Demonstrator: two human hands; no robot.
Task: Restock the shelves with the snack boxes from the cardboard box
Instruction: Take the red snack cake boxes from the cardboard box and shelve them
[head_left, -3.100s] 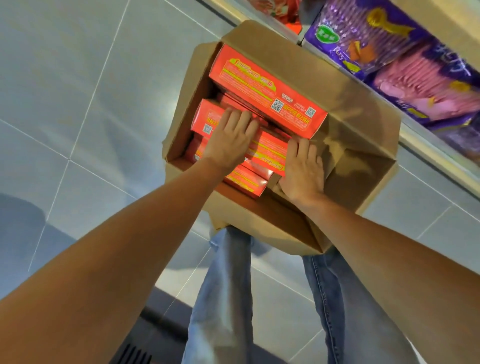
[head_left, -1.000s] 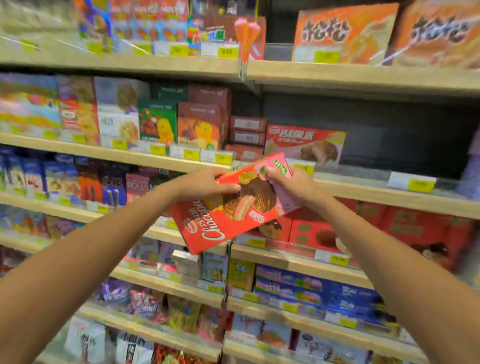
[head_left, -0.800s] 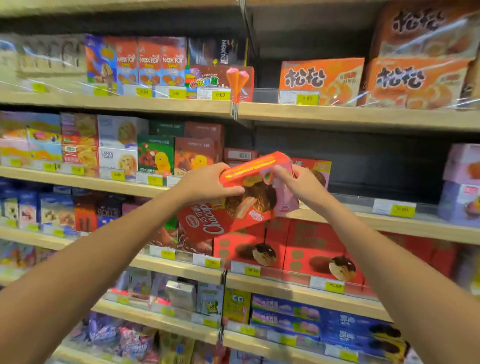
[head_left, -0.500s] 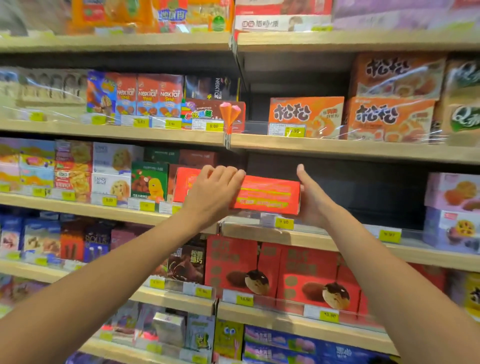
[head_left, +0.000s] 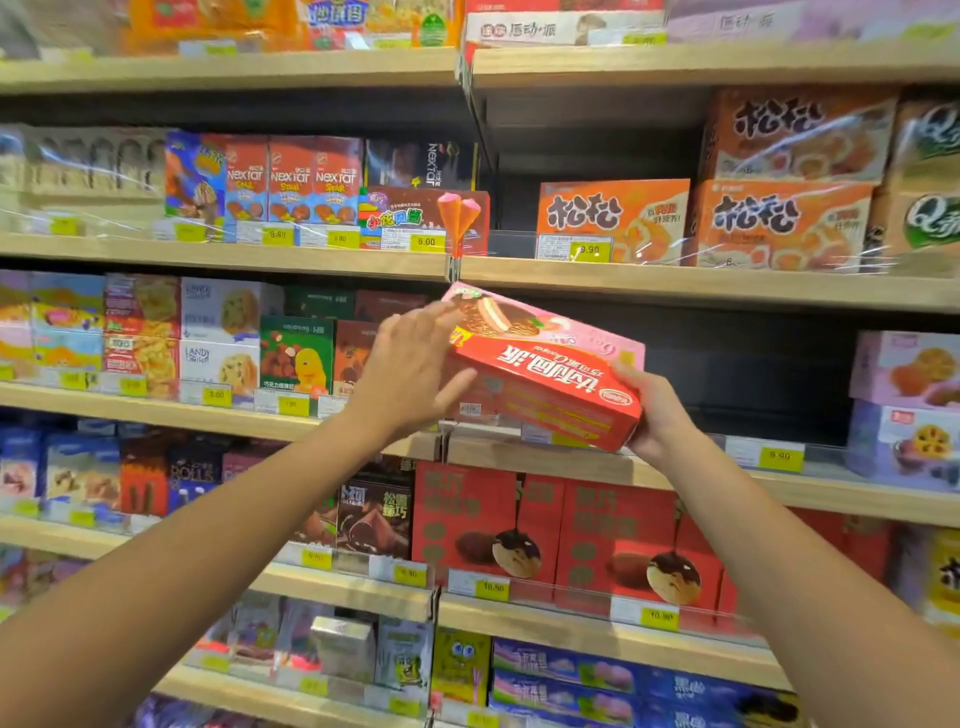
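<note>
A red and pink snack box (head_left: 540, 364) hangs tilted over the front of the middle shelf (head_left: 597, 465), its printed face up and upside down to me. My right hand (head_left: 657, 410) grips its lower right corner. Against the box's left end rests my left hand (head_left: 410, 371), fingers spread, the palm flat on it. The box's far edge reaches almost to the shelf above (head_left: 675, 286). Behind it the shelf bay is dark. The cardboard box is out of view.
Orange boxes (head_left: 613, 218) stand on the shelf above. Red boxes with chocolate balls (head_left: 566, 525) fill the shelf below. Green and brown boxes (head_left: 296, 353) sit left of the gap, purple boxes (head_left: 906, 405) to its right. Yellow price tags (head_left: 779, 457) line the shelf edges.
Half a second ago the box lay level at the shelf's front edge, its red side toward me. Now it is tipped up with its printed face showing, and my left hand has slid to its left end.
</note>
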